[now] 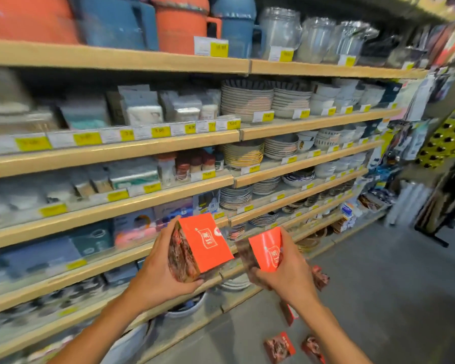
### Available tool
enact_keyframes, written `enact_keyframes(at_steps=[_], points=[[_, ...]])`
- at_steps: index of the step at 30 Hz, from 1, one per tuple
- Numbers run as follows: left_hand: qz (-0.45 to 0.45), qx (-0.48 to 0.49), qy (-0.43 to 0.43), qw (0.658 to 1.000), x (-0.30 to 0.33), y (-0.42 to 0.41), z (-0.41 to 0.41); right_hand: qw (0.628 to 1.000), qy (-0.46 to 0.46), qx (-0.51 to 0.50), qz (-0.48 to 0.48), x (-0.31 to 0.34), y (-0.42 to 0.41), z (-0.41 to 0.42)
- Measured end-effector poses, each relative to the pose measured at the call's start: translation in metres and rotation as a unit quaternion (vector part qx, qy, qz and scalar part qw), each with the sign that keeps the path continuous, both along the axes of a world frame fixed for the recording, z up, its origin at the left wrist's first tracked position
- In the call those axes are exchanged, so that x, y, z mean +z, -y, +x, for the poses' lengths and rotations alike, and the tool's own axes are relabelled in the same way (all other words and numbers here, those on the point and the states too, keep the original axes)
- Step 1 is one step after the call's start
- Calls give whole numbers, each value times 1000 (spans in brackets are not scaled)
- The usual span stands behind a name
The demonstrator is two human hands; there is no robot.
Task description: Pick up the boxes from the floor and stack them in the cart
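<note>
The left hand (160,269) is gripping an orange box (199,246) from its near side, fingers curling under its lower edge and thumb lying along the dark printed face. The right hand (284,271) is gripping a second orange box (267,249), fingers wrapping under it and thumb running up its right edge. Both boxes are being held up in the air in front of the shelves (111,153), tilted, near each other but not touching. More boxes are lying on the grey floor (378,298) below: one (279,346) flat by the bottom edge, another (313,349) just right of it, one (289,312) showing from behind the right forearm, and one (321,278) past the right hand. The shelves are carrying stacked plates (247,102), bowls and packaged goods with yellow price tags (160,132), and big orange and blue jugs (181,24) are standing on the top shelf. The view is blurring at the edges
</note>
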State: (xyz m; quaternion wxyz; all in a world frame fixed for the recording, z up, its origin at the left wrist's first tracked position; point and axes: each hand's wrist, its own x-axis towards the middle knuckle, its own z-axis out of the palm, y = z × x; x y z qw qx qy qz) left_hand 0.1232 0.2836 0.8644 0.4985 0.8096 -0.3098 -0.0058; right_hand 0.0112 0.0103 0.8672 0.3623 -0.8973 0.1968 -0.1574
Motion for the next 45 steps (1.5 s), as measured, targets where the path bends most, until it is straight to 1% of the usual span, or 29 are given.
enact_keyframes(at_steps=[4, 9, 13, 17, 23, 28, 31, 34, 38, 41, 45], points=[[-2, 57, 3, 998, -9, -75, 4, 998, -7, 62, -4, 0, -66, 39], [-16, 123, -35, 992, -29, -173, -1, 989, -15, 146, 0, -9, -161, 81], [-39, 219, -61, 973, -44, -245, -27, 971, -35, 238, 20, -22, -234, 102], [-45, 307, -60, 949, -49, -299, -64, 939, -57, 338, 19, -37, -297, 120], [-58, 451, -90, 886, -63, -363, -125, 878, -76, 472, 15, -49, -390, 144], [-80, 534, -84, 837, -55, -380, -175, 824, -77, 561, 25, -61, -455, 149], [-96, 585, -93, 800, -54, -382, -203, 794, -82, 603, 9, -59, -483, 143], [-102, 625, -91, 769, -50, -377, -223, 760, -102, 641, 21, -61, -505, 140], [-115, 663, -81, 736, -50, -371, -255, 720, -124, 682, 23, -71, -536, 132], [-83, 716, -68, 690, -54, -372, -277, 691, -143, 708, 29, -78, -558, 123], [-66, 759, -59, 645, -65, -381, -298, 653, -158, 741, -3, -86, -592, 115]])
